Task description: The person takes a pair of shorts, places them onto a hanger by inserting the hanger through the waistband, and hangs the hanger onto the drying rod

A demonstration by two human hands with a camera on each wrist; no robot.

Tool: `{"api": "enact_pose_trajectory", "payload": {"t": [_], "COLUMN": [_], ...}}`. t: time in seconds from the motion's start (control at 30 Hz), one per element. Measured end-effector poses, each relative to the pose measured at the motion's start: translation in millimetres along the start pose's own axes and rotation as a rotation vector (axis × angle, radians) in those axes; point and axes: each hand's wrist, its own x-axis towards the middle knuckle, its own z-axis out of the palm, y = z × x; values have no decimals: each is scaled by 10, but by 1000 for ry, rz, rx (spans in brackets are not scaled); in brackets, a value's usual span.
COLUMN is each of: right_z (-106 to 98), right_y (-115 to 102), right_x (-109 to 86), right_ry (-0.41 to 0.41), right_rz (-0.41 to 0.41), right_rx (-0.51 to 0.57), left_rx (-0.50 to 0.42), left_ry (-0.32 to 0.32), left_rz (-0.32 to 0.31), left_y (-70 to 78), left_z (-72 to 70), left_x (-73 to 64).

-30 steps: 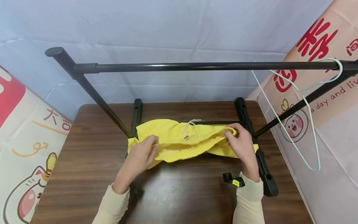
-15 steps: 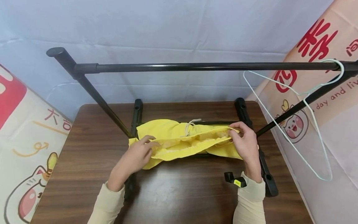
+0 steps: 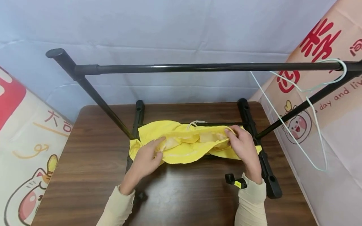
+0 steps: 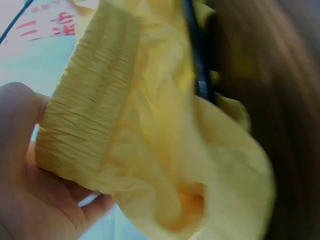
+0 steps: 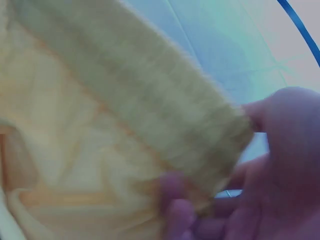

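Yellow garment (image 3: pixel 183 155): matt cloth, creased, its waistband (image 4: pixel 95 95) ruched into fine ridges in the left wrist view; drawstring (image 3: pixel 199 121) looks like pale cord. Rack rail (image 3: pixel 181 67) smooth, glossy black, metal by the look of it; rack foot (image 3: pixel 272 179) duller black, plastic-looking. Desk (image 3: pixel 195 204) dark wood-grain with a soft sheen, hanger (image 3: pixel 325 84) smooth, backdrop (image 3: pixel 164 34) lightly creased cloth, matt.

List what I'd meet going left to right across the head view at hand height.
Cartoon banner, left hand, yellow waistband, right hand, white wire hanger.
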Motion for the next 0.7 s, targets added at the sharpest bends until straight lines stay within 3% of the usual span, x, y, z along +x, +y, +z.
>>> {"api": "enact_pose_trajectory", "payload": {"t": [0.1, 0.2, 0.3, 0.5, 0.7], "right_z": [-67, -148, -193, -266, -372], "right_y": [23, 45, 35, -19, -69], "right_x": [-17, -52, -82, -165, -253], "right_ry": [-60, -41, 0, 81, 255], "right_rz": [12, 19, 27, 19, -103], "right_rx": [-5, -18, -50, -85, -48], "left_rx": [-158, -234, -219, -184, -180], "left_ry": [25, 40, 32, 39, 25], "left_rz": [-20, -10, -7, -62, -69], "left_y": [93, 192, 241, 240, 174], "left_z": [-121, -240, -294, -232, -223], "left_x": [52, 109, 135, 133, 113]}}
